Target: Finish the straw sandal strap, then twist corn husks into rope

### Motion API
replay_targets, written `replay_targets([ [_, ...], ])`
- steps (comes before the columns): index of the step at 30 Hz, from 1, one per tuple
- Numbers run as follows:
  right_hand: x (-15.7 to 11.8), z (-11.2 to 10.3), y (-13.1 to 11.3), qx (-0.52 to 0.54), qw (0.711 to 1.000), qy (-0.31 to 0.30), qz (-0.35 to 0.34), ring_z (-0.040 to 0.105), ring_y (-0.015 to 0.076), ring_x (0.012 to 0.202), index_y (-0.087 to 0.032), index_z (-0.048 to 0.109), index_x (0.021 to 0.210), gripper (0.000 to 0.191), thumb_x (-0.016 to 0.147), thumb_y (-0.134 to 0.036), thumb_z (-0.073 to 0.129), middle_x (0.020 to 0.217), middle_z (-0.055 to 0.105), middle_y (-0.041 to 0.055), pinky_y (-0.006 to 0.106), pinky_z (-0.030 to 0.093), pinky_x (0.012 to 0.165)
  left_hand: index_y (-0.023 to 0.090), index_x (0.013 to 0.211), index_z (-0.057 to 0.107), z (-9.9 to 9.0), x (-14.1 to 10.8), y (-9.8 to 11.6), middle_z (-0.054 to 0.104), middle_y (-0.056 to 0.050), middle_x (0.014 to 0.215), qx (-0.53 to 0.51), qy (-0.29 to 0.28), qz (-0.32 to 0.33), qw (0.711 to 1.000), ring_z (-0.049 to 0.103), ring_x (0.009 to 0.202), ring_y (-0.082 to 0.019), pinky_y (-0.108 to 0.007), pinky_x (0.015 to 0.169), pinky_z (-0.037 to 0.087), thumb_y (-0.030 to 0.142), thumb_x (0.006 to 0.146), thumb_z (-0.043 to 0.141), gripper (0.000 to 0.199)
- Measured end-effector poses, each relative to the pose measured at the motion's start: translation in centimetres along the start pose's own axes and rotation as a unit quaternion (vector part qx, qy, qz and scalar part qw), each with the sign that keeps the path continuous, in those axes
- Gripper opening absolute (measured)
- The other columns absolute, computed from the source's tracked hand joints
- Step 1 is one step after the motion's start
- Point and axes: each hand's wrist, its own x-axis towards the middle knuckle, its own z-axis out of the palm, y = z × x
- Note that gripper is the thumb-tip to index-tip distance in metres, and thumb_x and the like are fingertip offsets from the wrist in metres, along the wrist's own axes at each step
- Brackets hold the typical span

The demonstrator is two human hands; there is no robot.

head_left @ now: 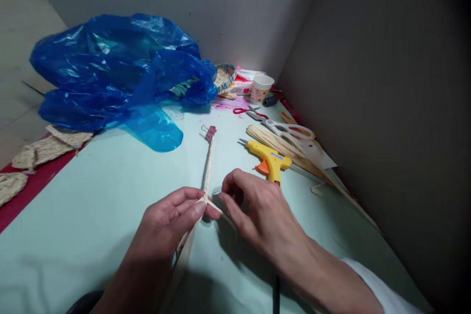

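A thin pale braid (209, 169) of flat straw strips runs down the table, its far end clamped by a dark pink binder clip (211, 133). My left hand (176, 216) is closed on the near end of the braid, pinching it between thumb and fingers. Loose straw strips (186, 250) hang from that grip toward me, and one strand (220, 210) sticks out to the right. Just right of the braid is my right hand (253, 203), fingers curled and thumb close to the index finger. Whatever lies between those fingertips is too small to make out.
A yellow glue gun (270, 154) lies right of the braid, beside a straw bundle (279, 144) and white-handled scissors (290, 129). Farther back are a paper cup (261, 88) and a woven basket (225, 77). A blue plastic bag (121, 68) fills the back left; braided straw (47, 149) lies at left.
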Motion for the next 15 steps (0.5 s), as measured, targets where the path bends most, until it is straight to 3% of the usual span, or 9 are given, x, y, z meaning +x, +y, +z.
replay_targets([
  [5,0.07,0.46,-0.28,-0.035,0.999,-0.016,0.008,0.051,0.0154,0.062,-0.019,0.057,0.082,0.011,0.089,-0.024,0.050,0.072,0.061,0.0029,0.029,0.032,0.057,0.019,0.075,0.068,-0.10,0.45,-0.52,0.072,-0.003,0.067,0.001,-0.002,0.042,0.999,0.063,0.072,-0.019,-0.027,0.068,0.044,0.038,0.066,0.075,0.022],
  [10,0.15,0.40,-0.81,0.014,0.997,-0.050,0.061,0.047,0.0122,0.053,-0.020,0.060,0.076,0.017,0.088,-0.027,0.051,0.065,0.061,0.0005,0.027,0.027,0.051,0.019,0.074,0.066,0.05,0.55,-0.61,0.069,-0.001,0.064,-0.030,-0.019,0.032,0.999,0.060,0.064,-0.015,-0.025,0.063,0.044,0.034,0.067,0.075,0.018],
  [15,0.26,0.58,-0.71,0.018,0.994,-0.035,0.104,0.048,0.0129,0.053,-0.020,0.060,0.073,0.012,0.083,-0.026,0.056,0.062,0.061,0.0002,0.026,0.027,0.050,0.019,0.078,0.061,-0.02,0.58,-0.65,0.069,-0.001,0.062,-0.034,-0.018,0.014,0.999,0.060,0.059,-0.015,-0.025,0.059,0.043,0.034,0.068,0.073,0.021],
])
